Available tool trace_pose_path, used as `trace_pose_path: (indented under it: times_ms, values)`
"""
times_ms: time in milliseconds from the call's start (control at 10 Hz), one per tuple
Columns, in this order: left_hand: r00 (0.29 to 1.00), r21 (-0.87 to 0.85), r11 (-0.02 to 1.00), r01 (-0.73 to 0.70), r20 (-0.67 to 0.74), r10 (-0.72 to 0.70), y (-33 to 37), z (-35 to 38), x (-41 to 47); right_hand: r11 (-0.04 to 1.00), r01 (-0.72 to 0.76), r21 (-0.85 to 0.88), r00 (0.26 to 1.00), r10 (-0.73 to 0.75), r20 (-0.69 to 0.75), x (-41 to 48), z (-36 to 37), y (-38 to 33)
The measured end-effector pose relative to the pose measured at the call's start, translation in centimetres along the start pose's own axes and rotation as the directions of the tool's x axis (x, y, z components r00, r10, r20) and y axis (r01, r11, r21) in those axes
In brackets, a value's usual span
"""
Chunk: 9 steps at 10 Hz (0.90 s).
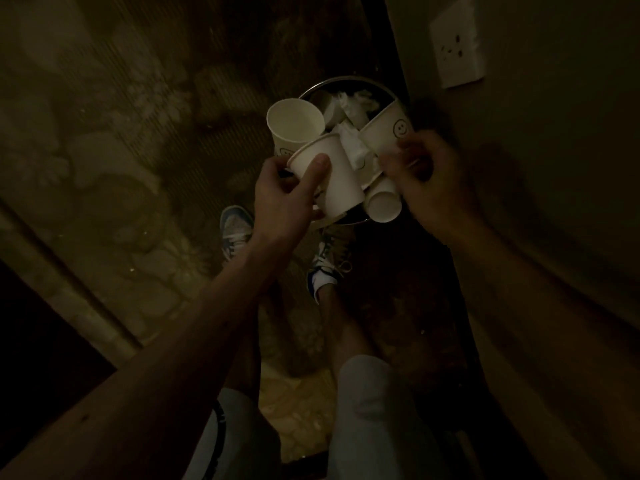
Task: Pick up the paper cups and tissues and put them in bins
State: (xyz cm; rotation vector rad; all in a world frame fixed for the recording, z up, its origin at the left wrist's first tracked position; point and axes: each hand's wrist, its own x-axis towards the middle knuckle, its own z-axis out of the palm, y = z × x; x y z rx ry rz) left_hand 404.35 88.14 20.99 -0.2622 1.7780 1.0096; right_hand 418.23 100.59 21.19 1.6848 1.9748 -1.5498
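Observation:
A round metal bin stands on the floor by the wall, with crumpled tissues inside. My left hand grips two white paper cups over it: an upright open one and a tilted one. My right hand, blurred, holds a smiley-printed cup at the bin's right rim. Another white cup and a tissue sit between my hands. Which hand holds them, I cannot tell.
The room is dim. A wall with a white socket plate rises on the right, close to the bin. My two shoes stand just before the bin on a patterned carpet. A dark edge runs at the lower left.

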Motion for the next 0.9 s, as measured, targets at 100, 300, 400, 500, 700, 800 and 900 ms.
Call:
trace_pose_path:
  times_ms: [100, 300, 400, 500, 700, 800, 900]
  values:
    - [0.999, -0.022, 0.999, -0.032, -0.006, 0.032, -0.1, 1.7, 0.4, 0.999, 0.011, 0.035, 0.993, -0.015, 0.120, -1.8, 0.9, -0.2]
    - [1.000, 0.068, 0.998, -0.009, 0.019, 0.008, -1.0, 3.5, 1.0, 1.000, 0.011, 0.023, 0.999, -0.012, 0.050, 0.0, 1.2, 1.5]
    - [1.000, 0.118, 0.993, -0.021, -0.004, 0.021, -1.1, 3.6, 1.3, 0.998, 0.051, -0.038, 0.997, -0.049, 0.055, 0.7, 1.3, 2.1]
    - [1.000, 0.129, 0.992, 0.003, -0.013, -0.001, -1.1, 3.4, 1.4, 0.991, 0.078, -0.105, 0.996, -0.072, 0.061, 0.9, 1.1, 2.4]
    - [0.997, 0.260, 0.963, -0.075, -0.002, 0.078, -1.3, 1.9, 0.6, 0.965, 0.121, -0.235, 0.993, -0.118, 0.024, -0.7, 0.1, 2.8]
    - [0.988, 0.420, 0.897, -0.136, -0.006, 0.152, -0.8, 0.5, 0.2, 0.947, 0.144, -0.287, 0.988, -0.155, -0.015, -2.6, -0.1, 2.5]
    - [0.957, 0.616, 0.742, -0.264, 0.073, 0.280, 0.3, -1.2, -1.1, 0.940, 0.157, -0.303, 0.986, -0.167, -0.009, -5.2, 0.2, 1.8]
